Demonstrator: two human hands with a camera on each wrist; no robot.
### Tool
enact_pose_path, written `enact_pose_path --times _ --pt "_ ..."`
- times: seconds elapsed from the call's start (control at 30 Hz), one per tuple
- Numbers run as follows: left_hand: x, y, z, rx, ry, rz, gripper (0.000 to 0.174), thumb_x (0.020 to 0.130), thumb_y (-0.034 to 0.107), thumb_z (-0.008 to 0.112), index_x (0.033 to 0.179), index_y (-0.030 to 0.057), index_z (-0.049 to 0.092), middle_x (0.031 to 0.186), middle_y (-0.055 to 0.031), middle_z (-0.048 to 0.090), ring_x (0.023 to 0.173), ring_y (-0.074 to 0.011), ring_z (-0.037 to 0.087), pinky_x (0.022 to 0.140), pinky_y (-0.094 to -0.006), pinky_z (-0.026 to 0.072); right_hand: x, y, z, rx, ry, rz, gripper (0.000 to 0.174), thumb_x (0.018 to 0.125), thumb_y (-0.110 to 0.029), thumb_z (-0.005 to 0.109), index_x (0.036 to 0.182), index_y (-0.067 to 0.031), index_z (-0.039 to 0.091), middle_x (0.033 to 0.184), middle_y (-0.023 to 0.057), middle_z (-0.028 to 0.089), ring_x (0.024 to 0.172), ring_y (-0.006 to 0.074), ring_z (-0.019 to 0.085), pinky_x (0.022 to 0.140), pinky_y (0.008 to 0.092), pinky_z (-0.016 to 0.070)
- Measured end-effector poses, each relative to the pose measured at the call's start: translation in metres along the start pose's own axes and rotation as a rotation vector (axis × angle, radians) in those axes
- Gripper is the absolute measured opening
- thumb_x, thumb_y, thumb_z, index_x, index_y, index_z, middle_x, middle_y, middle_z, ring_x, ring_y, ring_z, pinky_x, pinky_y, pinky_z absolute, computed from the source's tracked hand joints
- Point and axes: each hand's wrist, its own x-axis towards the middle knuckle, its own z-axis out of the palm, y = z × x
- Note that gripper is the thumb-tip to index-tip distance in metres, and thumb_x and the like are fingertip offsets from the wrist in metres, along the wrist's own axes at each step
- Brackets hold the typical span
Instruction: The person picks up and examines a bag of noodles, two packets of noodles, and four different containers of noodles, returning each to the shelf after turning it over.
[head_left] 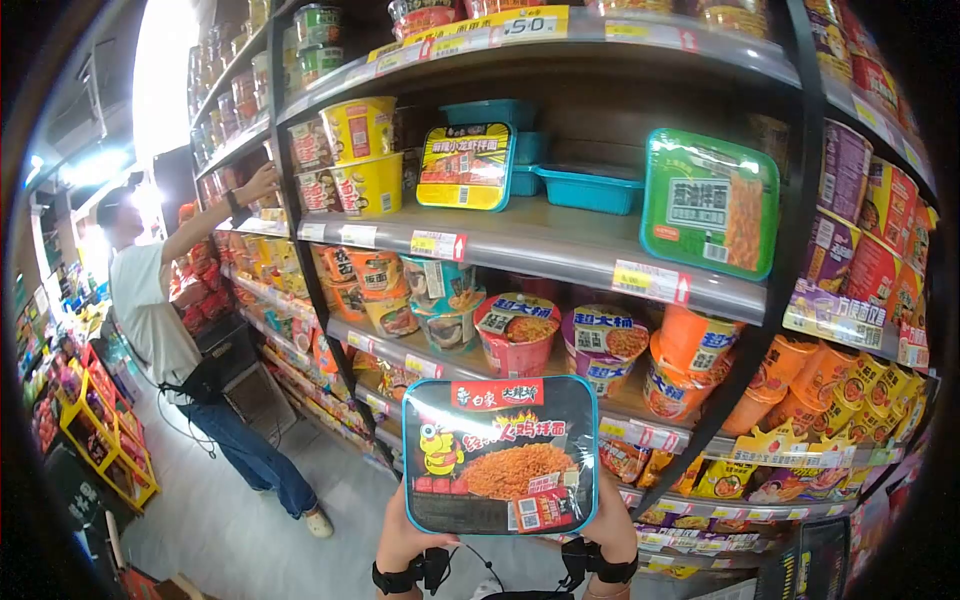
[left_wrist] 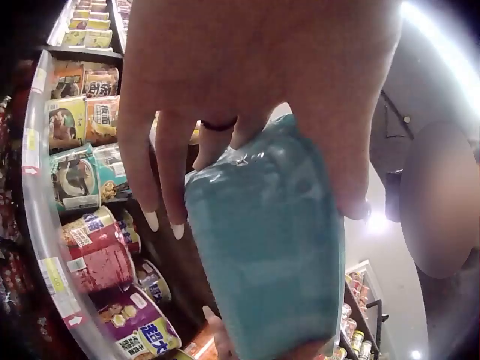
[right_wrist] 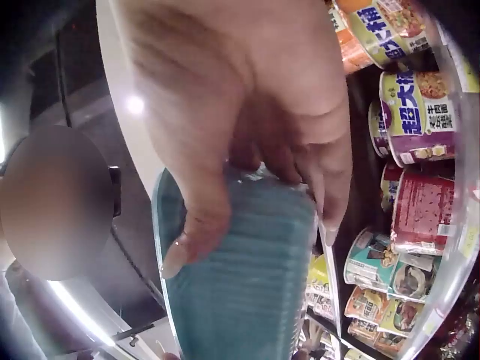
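Note:
Between my two hands is a boxed instant noodle tray (head_left: 500, 455) with a black printed lid and a teal rim, its front tilted up toward the head camera. My left hand (head_left: 408, 528) grips its left side, and my right hand (head_left: 612, 520) holds the right side. In the left wrist view, fingers and thumb spread around the tray's teal plastic side (left_wrist: 262, 240), which has shiny film over it. The right wrist view has the thumb bent over the ribbed teal side (right_wrist: 247, 277), with the other fingers behind.
Ahead, a shelf (head_left: 580, 232) bears a yellow-labelled noodle box (head_left: 464, 167), a teal tray (head_left: 590, 190) and a green noodle box (head_left: 710, 205). Noodle cups (head_left: 517, 335) line the shelf below. At left, a person (head_left: 160, 300) reaches toward the shelves beside a dark basket (head_left: 250, 385).

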Motion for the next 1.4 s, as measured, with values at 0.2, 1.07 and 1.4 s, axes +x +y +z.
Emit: enact_pose_path --times 0.2,1.07,1.4 --pt "0.048 -0.011 -0.036 0.13 -0.035 -0.022 0.088 0.048 0.032 0.087 0.115 -0.0049 0.044 0.1 -0.0074 0.06 0.092 -0.0135 0.055 0.08 -0.0284 0.0441 0.037 0.015 0.018 -0.04 0.096 -0.004 0.083 0.058 -0.006 0.078 0.128 0.0 0.034 0.123 0.0101 0.046 0.107 0.016 0.046 0.09 0.0301 0.0389" --pt "0.09 -0.044 0.0 -0.018 -0.25 0.068 0.054 0.081 0.021 0.052 0.126 -0.0066 0.037 0.112 -0.0107 0.053 0.102 -0.0123 0.046 0.087 -0.0274 0.0379 -0.004 -0.032 0.0 0.096 0.241 -0.168 0.112 0.062 -0.015 0.08 0.139 0.0001 0.0 0.143 0.0123 0.011 0.128 0.0142 0.016 0.103 0.0306 0.0183" --pt "0.13 -0.021 -0.01 0.239 -0.558 -0.036 0.054 0.074 -0.004 0.063 0.124 -0.001 0.042 0.106 -0.004 0.053 0.087 -0.0078 0.048 0.076 -0.0217 0.0399 0.025 -0.033 0.01 0.029 0.638 -0.038 0.068 0.074 0.005 0.063 0.132 0.001 0.028 0.11 0.0087 0.053 0.095 0.0125 0.052 0.082 0.0264 0.0435"
